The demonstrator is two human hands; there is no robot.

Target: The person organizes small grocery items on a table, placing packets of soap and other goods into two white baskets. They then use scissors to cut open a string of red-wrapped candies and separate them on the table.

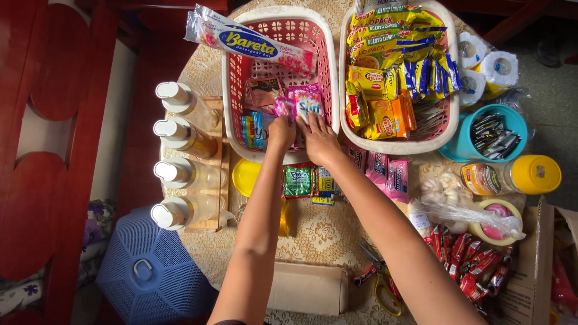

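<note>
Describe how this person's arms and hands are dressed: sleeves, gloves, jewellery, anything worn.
Both forearms are bare, with no sleeve in view. The left hand and right hand wear no gloves; no rings, bracelets or watch show on either wrist. Only a dark sliver of clothing shows at the frame's bottom edge.

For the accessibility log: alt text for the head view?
Both hands, left and right, reach into a pink basket and touch small sachets. A second basket beside it holds yellow packets; four capped bottles stand on the left.

Lace-covered table (319, 235), red wooden furniture (54, 150) left, blue stool (144, 265) below
</note>
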